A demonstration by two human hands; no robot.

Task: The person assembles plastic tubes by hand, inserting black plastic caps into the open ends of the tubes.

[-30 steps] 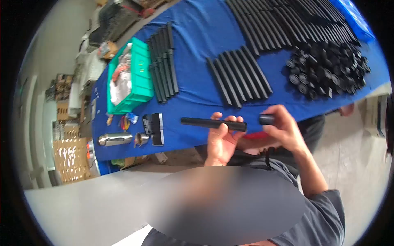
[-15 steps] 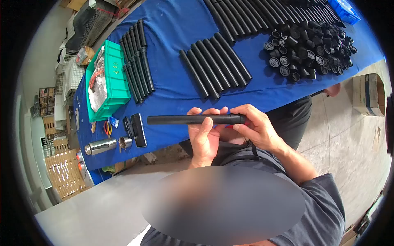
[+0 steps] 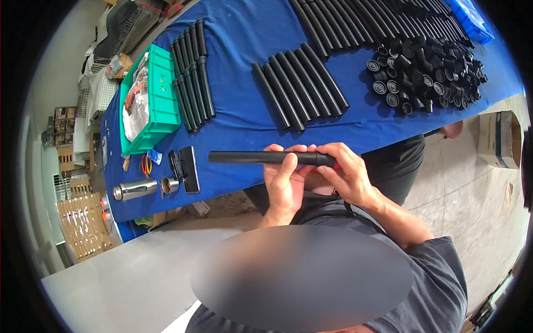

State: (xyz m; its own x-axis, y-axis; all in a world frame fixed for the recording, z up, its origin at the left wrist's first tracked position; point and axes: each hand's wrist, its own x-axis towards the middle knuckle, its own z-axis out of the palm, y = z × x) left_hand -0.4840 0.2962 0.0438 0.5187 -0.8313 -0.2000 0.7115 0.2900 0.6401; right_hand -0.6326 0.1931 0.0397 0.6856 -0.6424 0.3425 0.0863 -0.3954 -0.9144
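A long black plastic tube [image 3: 239, 157] lies level across both hands, above the table's near edge. My left hand [image 3: 284, 183] is closed round its middle, thumb on the near side and fingertips showing over the far side. At the tube's right end sits a wider black cap [image 3: 322, 159], pinched between the thumb and fingers of my right hand [image 3: 352, 175]. Something red shows in part behind the right fingers; its kind is hidden. Several loose black tubes [image 3: 300, 89] lie side by side just beyond the hands.
Black caps [image 3: 427, 77] are heaped at the right on the blue cloth [image 3: 233, 111]. More tubes [image 3: 191, 77] lie beside a green crate [image 3: 164, 94]. A phone [image 3: 189, 169], a steel flask [image 3: 136, 190] and scissors [image 3: 146, 165] are at the left. A carton [image 3: 494, 139] stands on the floor.
The view has shifted slightly, so the tube and both hands appear a little further right and higher. Both hands keep their hold on the tube and its cap.
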